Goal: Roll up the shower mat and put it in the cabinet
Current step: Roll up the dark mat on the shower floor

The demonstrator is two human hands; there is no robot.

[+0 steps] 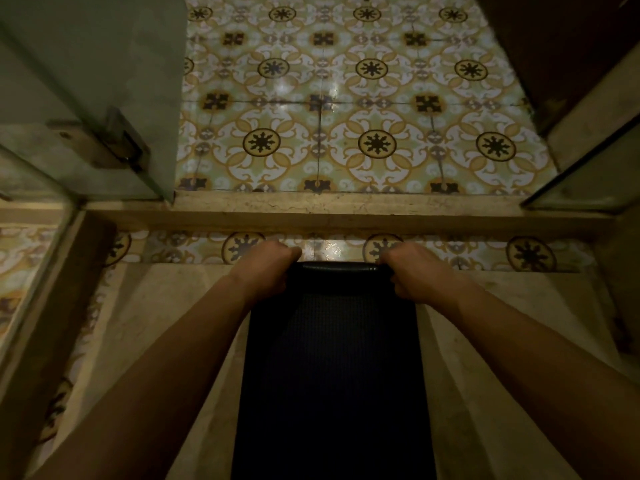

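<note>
A dark, finely textured shower mat (332, 368) lies lengthwise on the pale stone floor, running from the bottom edge of the view up to the middle. Its far end is curled over into a small roll (339, 267). My left hand (268, 268) grips the roll's left end and my right hand (414, 270) grips its right end, fingers wrapped around it. Both forearms reach forward on either side of the mat. No cabinet is identifiable in view.
A raised stone threshold (346, 213) crosses the view just beyond my hands, with patterned yellow and white floor tiles (346, 98) past it. A glass door (104, 98) with a metal hinge stands at the left. A glass panel edge (588, 181) and dark wall are at the right.
</note>
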